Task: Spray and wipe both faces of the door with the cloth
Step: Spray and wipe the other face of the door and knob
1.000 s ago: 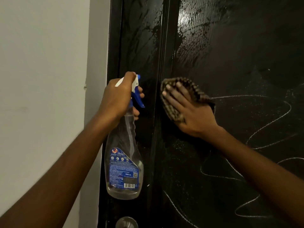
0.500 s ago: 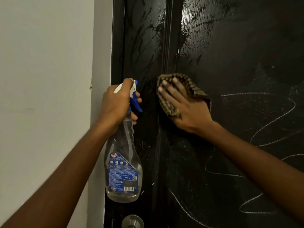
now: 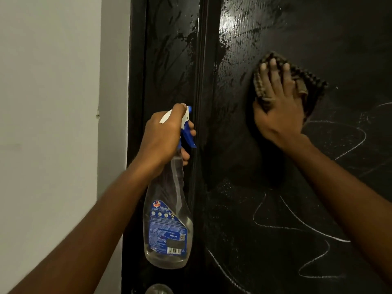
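The black door (image 3: 282, 24) fills the view, its upper part wet and streaked. White chalk scribbles (image 3: 297, 228) run across its lower right. My right hand (image 3: 277, 109) lies flat on the door with fingers spread and straight, pressing a brown checked cloth (image 3: 315, 85) against the panel right of the vertical moulding. My left hand (image 3: 163, 136) grips the neck of a clear spray bottle (image 3: 169, 230) with a blue trigger and blue label. It holds the bottle upright in front of the door's left stile, with fingers around the trigger.
A white wall (image 3: 53, 102) stands to the left, meeting the dark door frame (image 3: 135, 81). A round metal door knob (image 3: 158, 289) shows at the bottom edge, just below the bottle.
My right hand has slid the cloth to the right and upward, from the moulding onto the main panel. The left hand with the bottle has stayed about where it was.
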